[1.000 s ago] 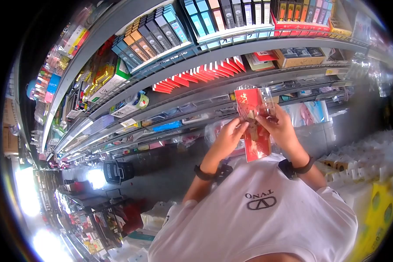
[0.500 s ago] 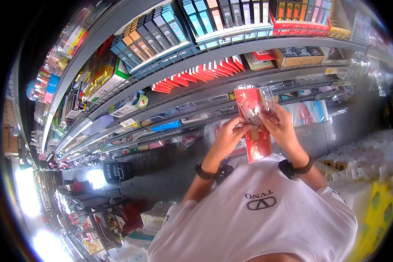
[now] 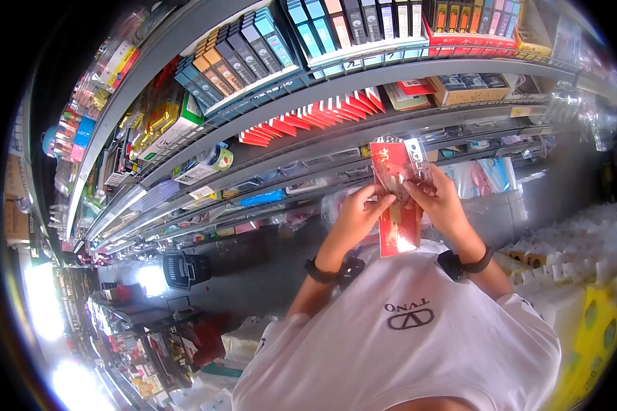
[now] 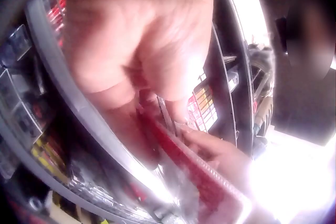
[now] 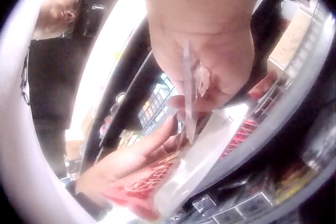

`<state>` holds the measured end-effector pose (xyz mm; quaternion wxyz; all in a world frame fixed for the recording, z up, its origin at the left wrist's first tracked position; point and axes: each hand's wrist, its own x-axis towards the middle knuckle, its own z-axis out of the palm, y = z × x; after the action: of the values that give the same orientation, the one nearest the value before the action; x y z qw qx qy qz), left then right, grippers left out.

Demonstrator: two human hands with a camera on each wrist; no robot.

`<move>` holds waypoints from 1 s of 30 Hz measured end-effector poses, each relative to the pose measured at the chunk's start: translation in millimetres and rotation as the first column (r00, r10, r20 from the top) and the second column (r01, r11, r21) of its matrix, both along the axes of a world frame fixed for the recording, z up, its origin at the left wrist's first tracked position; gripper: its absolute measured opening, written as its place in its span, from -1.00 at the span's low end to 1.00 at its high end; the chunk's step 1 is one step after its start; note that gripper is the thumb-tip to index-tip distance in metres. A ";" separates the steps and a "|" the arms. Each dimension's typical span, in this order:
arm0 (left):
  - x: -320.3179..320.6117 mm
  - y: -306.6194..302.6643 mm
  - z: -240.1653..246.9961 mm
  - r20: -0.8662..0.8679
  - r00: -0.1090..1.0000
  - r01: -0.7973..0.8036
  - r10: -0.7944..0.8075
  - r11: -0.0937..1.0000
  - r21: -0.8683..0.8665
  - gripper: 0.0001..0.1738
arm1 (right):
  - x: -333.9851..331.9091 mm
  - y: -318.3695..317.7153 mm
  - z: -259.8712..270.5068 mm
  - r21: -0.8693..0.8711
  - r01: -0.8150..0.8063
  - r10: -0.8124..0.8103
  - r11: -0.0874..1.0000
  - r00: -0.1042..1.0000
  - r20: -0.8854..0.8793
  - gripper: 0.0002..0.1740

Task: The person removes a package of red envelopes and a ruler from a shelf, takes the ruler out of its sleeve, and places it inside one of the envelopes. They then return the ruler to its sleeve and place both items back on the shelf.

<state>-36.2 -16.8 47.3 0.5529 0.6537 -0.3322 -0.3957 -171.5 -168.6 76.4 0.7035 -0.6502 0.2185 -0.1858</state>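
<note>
White cloth of a shirt [image 3: 404,322] lies nearest. Just beyond it, a red packet [image 3: 394,233] is held between both hands, clear plastic [image 3: 416,156] beside its far end. The left hand [image 3: 357,214] pinches the packet near its middle; the right hand [image 3: 444,204] grips the plastic and packet edge, thumb on top. A light, even pinch should suit such thin, slippery layers: steady on the left, small thumb movements on the right, without creasing the card. Farther off, red envelopes [image 3: 322,113] line a shelf [image 3: 418,120].
</note>
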 end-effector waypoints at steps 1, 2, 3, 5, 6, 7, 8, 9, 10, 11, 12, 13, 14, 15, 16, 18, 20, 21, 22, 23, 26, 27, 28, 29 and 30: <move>-0.6 -0.8 0.5 0.005 1.000 -0.026 0.026 0.999 -0.029 -0.77 | -0.1 0.0 0.0 0.004 -0.006 0.006 1.000 1.000 -0.005 -0.75; -0.7 -1.4 0.7 0.010 0.999 -0.051 0.051 0.997 -0.059 -0.75 | 0.0 -0.2 -1.4 -0.014 -0.012 0.012 1.000 1.000 0.005 -0.75; -0.2 -1.6 0.2 0.011 0.999 -0.044 0.045 0.996 -0.074 -0.75 | 0.2 -0.5 -3.8 -0.032 -0.018 0.019 0.999 1.000 0.016 -0.75; 1.4 -1.4 -1.1 0.015 0.999 -0.030 0.031 0.994 -0.103 -0.75 | 0.1 -0.5 -3.2 -0.024 -0.027 0.027 0.999 1.000 0.006 -0.74; 2.8 -0.3 -0.6 0.014 0.999 -0.043 0.044 0.997 -0.070 -0.75 | 0.2 -0.1 0.6 0.002 -0.031 0.031 1.000 0.999 -0.014 -0.72; 5.1 1.3 0.2 0.013 0.998 -0.055 0.056 0.998 -0.038 -0.76 | -0.4 -0.8 3.9 0.027 -0.032 0.033 0.999 0.999 -0.035 -0.70; 8.1 2.7 1.2 0.012 0.998 -0.065 0.065 0.998 -0.007 -0.76 | -1.3 -2.4 6.1 0.066 -0.001 0.001 0.998 1.000 -0.004 -0.70; 11.1 4.1 0.2 0.015 0.993 -0.116 0.116 0.993 -0.016 -0.76 | -2.3 -4.8 8.3 0.104 0.033 -0.035 0.994 0.999 0.026 -0.69; 13.7 6.5 -2.3 0.015 0.986 -0.164 0.164 0.986 -0.026 -0.75 | -4.1 -7.6 9.6 0.143 0.067 -0.076 0.987 0.996 0.053 -0.67; 16.4 9.4 -3.2 0.014 0.978 -0.209 0.210 0.977 -0.035 -0.75 | -6.5 -11.7 9.1 0.192 0.102 -0.115 0.976 0.992 0.059 -0.64; 19.8 14.0 5.3 -0.052 0.974 -0.221 0.221 0.975 0.004 -0.71 | -8.9 -17.1 7.7 0.240 0.136 -0.155 0.961 0.986 0.063 -0.60; 26.3 18.8 -3.5 -0.015 0.971 -0.239 0.239 0.971 -0.014 -0.69 | -11.2 -22.5 7.4 0.287 0.170 -0.196 0.943 0.978 0.066 -0.56; 31.0 23.2 -7.5 -0.046 0.963 -0.265 0.264 0.964 -0.027 -0.68 | -12.6 -26.9 10.3 0.314 0.178 -0.201 0.932 0.979 0.041 -0.51; 35.1 27.3 -10.2 -0.077 0.954 -0.293 0.289 0.956 -0.037 -0.68 | -15.1 -31.1 9.7 0.345 0.180 -0.210 0.921 0.976 0.052 -0.51; 39.5 31.0 -14.4 -0.068 0.949 -0.312 0.308 0.949 -0.049 -0.69 | -17.5 -35.1 7.6 0.374 0.178 -0.217 0.910 0.974 0.064 -0.51; 44.6 37.2 -14.2 -0.089 0.936 -0.345 0.340 0.937 -0.055 -0.72 | -22.1 -41.3 3.3 0.408 0.170 -0.222 0.897 0.972 0.082 -0.49; 48.2 39.8 -14.5 -0.098 0.926 -0.370 0.364 0.927 -0.056 -0.74 | -25.5 -45.8 -1.1 0.416 0.159 -0.217 0.895 0.971 0.096 -0.48; 49.0 40.7 -14.1 -0.124 0.920 -0.379 0.371 0.924 -0.052 -0.74 | -25.4 -47.3 -3.9 0.407 0.159 -0.217 0.899 0.971 0.102 -0.47; 48.9 40.5 -12.9 -0.114 0.925 -0.371 0.364 0.927 -0.051 -0.73 | -24.7 -48.2 -7.1 0.400 0.156 -0.216 0.903 0.970 0.109 -0.47; 48.9 40.6 -10.7 -0.104 0.928 -0.364 0.358 0.930 -0.051 -0.73 | -24.1 -48.4 -8.8 0.392 0.152 -0.213 0.907 0.970 0.116 -0.46; 46.0 36.3 -7.5 -0.093 0.931 -0.358 0.352 0.932 -0.060 -0.73 | -25.2 -49.0 -3.0 0.338 0.131 -0.162 0.932 0.985 0.065 -0.46; 44.3 34.1 -7.0 -0.092 0.931 -0.359 0.353 0.931 -0.066 -0.73 | -23.9 -48.2 -3.2 0.330 0.150 -0.178 0.932 0.982 0.057 -0.46; 43.2 33.4 -5.7 -0.074 0.940 -0.337 0.333 0.940 -0.052 -0.76 | -22.3 -46.4 -3.4 0.323 0.169 -0.194 0.931 0.980 0.049 -0.46; 42.6 33.0 -4.4 -0.055 0.949 -0.314 0.312 0.949 -0.038 -0.78 | -20.8 -45.2 -4.0 0.315 0.188 -0.211 0.930 0.977 0.041 -0.45; 41.9 32.6 -3.4 -0.037 0.956 -0.292 0.292 0.956 -0.023 -0.80 | -20.2 -46.5 -8.9 0.310 0.187 -0.214 0.932 0.975 0.053 -0.46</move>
<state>5.7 15.8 43.9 0.6199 0.6811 -0.2285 -0.3156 -191.7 -215.1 67.5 0.7809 -0.5003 0.2794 -0.2485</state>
